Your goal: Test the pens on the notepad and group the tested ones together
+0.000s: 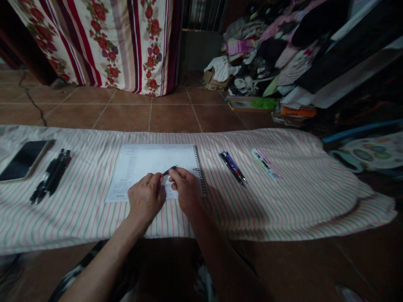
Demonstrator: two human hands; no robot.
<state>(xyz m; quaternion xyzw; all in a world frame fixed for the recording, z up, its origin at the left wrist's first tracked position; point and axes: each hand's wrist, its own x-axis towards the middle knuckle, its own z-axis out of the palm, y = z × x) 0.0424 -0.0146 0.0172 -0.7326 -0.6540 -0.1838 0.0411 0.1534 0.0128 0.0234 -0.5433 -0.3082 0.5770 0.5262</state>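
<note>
Both of my hands meet over the lower part of a white spiral-bound notebook (151, 163) that lies open on a striped cloth (283, 201). My left hand (145, 198) and my right hand (186, 188) are closed in pinches on the two ends of a dark pen (169, 170) with a red end. The pen is tilted, its tip pointing up and right over the page.
A dark phone (23, 160) and several black pens (52, 175) lie on the cloth at the left. Right of the notebook lie dark blue pens (233, 167) and light-coloured pens (266, 164). Beyond are a tiled floor, a floral curtain (119, 42) and a clothes pile (270, 50).
</note>
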